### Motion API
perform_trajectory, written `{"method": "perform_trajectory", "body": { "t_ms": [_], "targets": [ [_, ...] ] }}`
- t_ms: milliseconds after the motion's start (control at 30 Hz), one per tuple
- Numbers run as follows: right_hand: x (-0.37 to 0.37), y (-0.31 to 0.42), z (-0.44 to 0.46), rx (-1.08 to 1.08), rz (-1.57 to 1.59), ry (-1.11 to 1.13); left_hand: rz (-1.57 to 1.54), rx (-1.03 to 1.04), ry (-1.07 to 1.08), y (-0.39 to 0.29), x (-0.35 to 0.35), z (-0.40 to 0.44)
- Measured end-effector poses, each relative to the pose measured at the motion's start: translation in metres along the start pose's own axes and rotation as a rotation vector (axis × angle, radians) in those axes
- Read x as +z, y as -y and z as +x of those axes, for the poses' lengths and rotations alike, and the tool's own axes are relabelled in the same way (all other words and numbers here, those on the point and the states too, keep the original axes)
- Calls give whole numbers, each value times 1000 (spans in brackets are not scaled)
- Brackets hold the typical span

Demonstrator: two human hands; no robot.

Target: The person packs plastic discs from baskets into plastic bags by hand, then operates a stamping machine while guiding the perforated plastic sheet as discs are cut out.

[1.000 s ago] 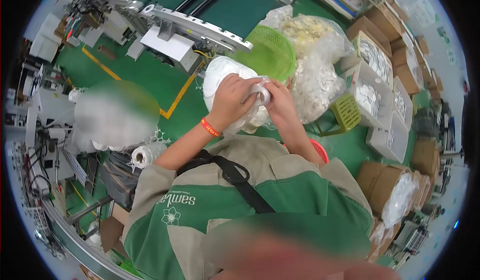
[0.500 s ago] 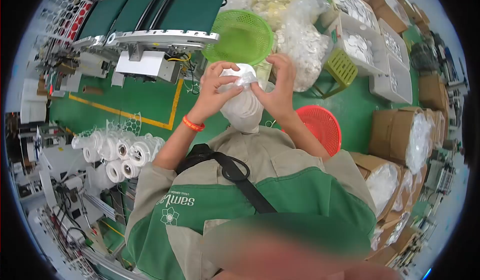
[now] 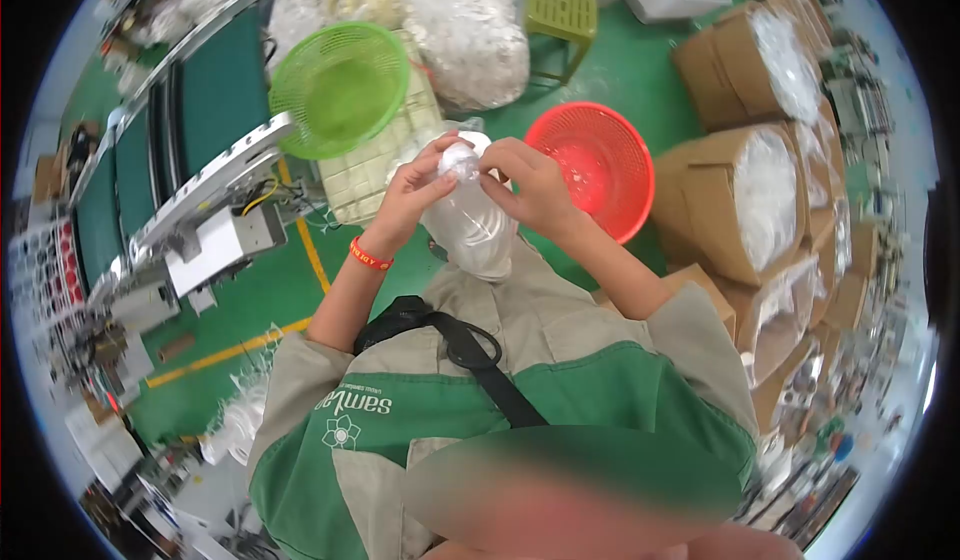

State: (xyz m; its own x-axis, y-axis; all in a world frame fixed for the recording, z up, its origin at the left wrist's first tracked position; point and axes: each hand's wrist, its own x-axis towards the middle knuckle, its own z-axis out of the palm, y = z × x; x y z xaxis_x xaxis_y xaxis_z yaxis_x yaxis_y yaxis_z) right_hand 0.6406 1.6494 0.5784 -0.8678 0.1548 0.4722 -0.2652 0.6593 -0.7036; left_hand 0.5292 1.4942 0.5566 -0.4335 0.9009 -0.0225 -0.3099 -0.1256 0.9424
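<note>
Fingers of the left hand (image 3: 407, 198) curl round the gathered top (image 3: 460, 162) of a clear plastic bag (image 3: 475, 235), the thumb on the near side and the other fingers over the far side. The fingers of the right hand (image 3: 538, 188) are bent in at the right of that same top, thumb and forefinger close to each other; whether they actually pinch the plastic, I cannot tell. The bag, with whitish contents, hangs in front of the person's waist. Its long axis runs from the gathered top back toward the body, so the bulk lies on the near side of both hands — roughly midway between the forearms, the left hand having the closer hold on the top.

To the right, just beyond the right forearm, a red basket (image 3: 634, 180) rests on the green floor (image 3: 235, 295). A green basket (image 3: 345, 55) stands ahead and to the left, partly over a cream gridded surface (image 3: 362, 188), with the conveyor (image 3: 215, 90) farther left.

Compared with half a second ago, the view has swung round to the right: the red basket shows whole, and the green one has shifted to the left of the hands. The right fingers differ too — spread apart then, drawn in beside the bag's top now.
</note>
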Motion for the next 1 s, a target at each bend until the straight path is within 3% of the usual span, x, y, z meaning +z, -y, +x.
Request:
{"method": "perform_trajectory", "body": {
  "t_ms": [100,167,233,267,300,333,367,433,467,533,567,667,700,767,833,900,933,967,1000],
  "targets": [
    [-26,24,-27,135,-106,72,123,-28,50,11,23,11],
    [-34,27,-49,212,-158,49,365,32,114,24,34,15],
    [-42,23,-69,217,-264,49,499,2,304,13,57,18],
    [-47,29,-75,268,-309,-18,401,-123,340,5,68,19],
    [-56,35,-82,300,-349,64,312,-256,382,-1,81,24],
    [-61,42,-93,348,-380,142,416,-249,474,-7,91,26],
    [-64,46,-107,421,-412,70,517,-237,561,-11,99,25],
    [-74,50,-135,282,-475,102,1019,18,606,-14,119,25],
    [-82,57,-147,340,-493,58,1014,22,684,-18,120,29],
    [-96,73,-166,480,-429,-25,1027,284,549,-28,129,46],
    [-94,78,-178,515,-433,-59,878,445,485,-32,182,33],
    [-98,96,-209,299,-165,-358,601,237,846,6,246,7],
    [-115,112,-212,423,-186,-227,673,173,975,12,252,8],
    [-135,142,-239,467,-226,-261,610,31,1026,7,288,-8],
    [-155,177,-265,317,-348,-359,672,105,1120,-4,310,-24],
    [-168,208,-287,301,-461,-356,712,205,1252,-4,313,-29],
    [-176,227,-296,363,-518,-317,755,308,1367,-4,313,-31],
    [-182,247,-309,423,-573,-272,674,486,1324,-1,326,-39],
    [-184,259,-323,512,-594,-208,642,452,1354,5,334,-44]
  ]
}}
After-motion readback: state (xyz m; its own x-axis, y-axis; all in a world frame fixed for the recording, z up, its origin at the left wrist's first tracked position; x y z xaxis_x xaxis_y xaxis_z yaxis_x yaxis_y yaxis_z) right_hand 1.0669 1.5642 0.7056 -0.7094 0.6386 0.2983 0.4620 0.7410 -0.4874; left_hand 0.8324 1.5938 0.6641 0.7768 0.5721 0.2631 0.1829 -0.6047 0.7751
